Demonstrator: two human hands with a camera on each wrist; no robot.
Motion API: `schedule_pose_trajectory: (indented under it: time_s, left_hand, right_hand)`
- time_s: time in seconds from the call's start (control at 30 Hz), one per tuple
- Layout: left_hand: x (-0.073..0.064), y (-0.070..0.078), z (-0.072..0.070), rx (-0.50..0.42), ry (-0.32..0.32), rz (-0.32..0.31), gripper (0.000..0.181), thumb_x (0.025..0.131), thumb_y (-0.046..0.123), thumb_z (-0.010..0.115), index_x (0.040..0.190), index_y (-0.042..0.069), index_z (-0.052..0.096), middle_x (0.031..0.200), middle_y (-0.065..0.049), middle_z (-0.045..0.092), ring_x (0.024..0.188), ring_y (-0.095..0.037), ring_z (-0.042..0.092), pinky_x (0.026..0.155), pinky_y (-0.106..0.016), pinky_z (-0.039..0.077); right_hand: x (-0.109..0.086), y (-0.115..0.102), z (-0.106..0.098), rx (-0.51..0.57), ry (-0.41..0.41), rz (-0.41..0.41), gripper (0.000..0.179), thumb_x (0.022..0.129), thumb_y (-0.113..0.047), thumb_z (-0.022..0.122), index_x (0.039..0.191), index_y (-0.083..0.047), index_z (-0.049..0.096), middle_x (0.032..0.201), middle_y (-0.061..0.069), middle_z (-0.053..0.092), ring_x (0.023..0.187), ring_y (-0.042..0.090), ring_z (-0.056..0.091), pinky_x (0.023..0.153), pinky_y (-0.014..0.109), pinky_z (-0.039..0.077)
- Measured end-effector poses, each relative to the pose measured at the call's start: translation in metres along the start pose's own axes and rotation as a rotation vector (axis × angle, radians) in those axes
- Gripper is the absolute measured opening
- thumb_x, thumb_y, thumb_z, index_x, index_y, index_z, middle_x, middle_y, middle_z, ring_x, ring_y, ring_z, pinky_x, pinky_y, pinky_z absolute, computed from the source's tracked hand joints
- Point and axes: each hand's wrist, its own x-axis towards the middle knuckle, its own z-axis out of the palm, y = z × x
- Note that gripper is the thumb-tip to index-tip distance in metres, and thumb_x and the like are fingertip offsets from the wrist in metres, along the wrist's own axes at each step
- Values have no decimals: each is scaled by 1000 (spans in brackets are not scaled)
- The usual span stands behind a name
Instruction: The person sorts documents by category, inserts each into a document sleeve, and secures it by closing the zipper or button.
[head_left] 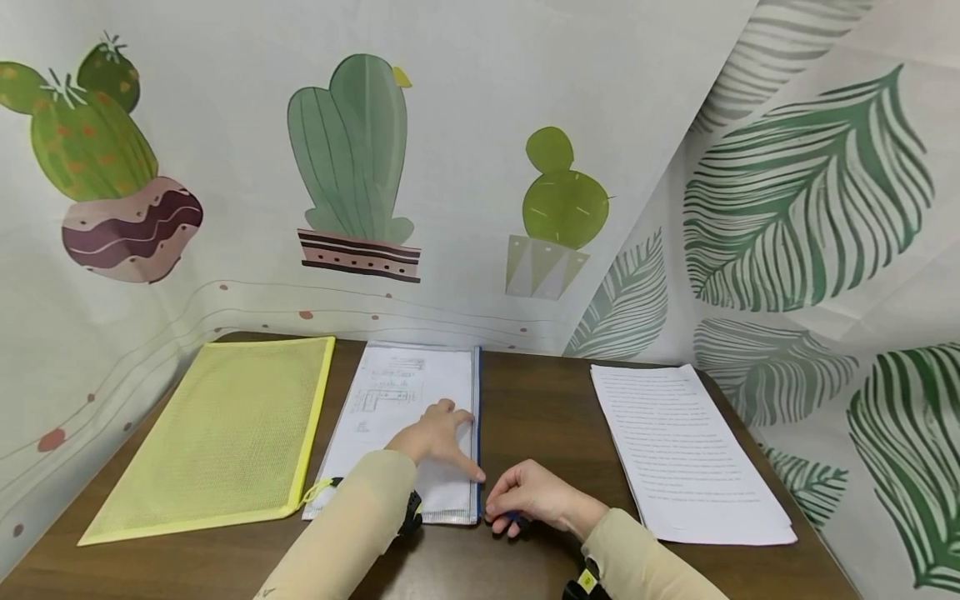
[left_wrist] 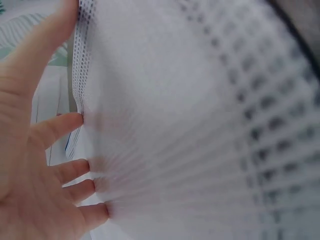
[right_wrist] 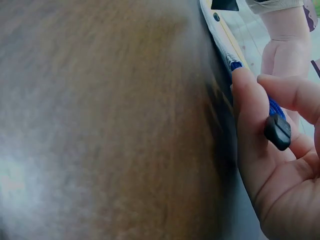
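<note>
A clear mesh zipper pouch (head_left: pixel 345 467) with a blue-edged right side lies on the table, a sheet printed with a diagram showing through it. My left hand (head_left: pixel 438 437) presses on the pouch near its right edge, thumb and fingers spread. The left wrist view shows those fingertips touching the pouch's whitish, gridded surface (left_wrist: pixel 165 125). At the pouch's lower right corner, my right hand (head_left: pixel 536 496) pinches a blue cord zipper pull (right_wrist: pixel 276 109) between thumb and forefinger. The pull's black end (right_wrist: pixel 278 132) sticks out below the fingers.
A yellow mesh pouch (head_left: pixel 225 433) lies at the left, its yellow cord loop (head_left: pixel 317 490) reaching the clear pouch's lower left. A stack of printed paper (head_left: pixel 686 458) is on the right of the brown table (head_left: pixel 540 408). Patterned cloth (head_left: pixel 465 167) hangs behind.
</note>
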Motion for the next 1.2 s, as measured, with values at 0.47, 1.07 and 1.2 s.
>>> schedule_pose_trajectory:
  time_s: [0.47,1.07,1.2]
  left_hand:
    - [-6,5,5,191,-59,-6,130,34,63,88,145,22,33,154,-15,21,141,-37,22,106,-56,35]
    - [-13,17,4,165,-59,-63,129,38,51,92,146,18,30,157,-17,15,145,-37,12,116,-51,21]
    - [-13,16,5,174,-59,-63,129,38,51,92,146,18,30,157,-18,15,145,-37,12,116,-50,20]
  right_hand:
    - [1,7,3,-16,33,-37,14,79,-3,65,82,11,65,70,8,70,60,12,67,53,24,56]
    - [4,8,13,14,185,-28,14,76,4,62,83,16,63,73,16,70,58,13,67,56,28,57]
    - [5,9,15,25,201,-37,14,77,5,62,83,17,63,71,14,69,57,13,67,56,28,57]
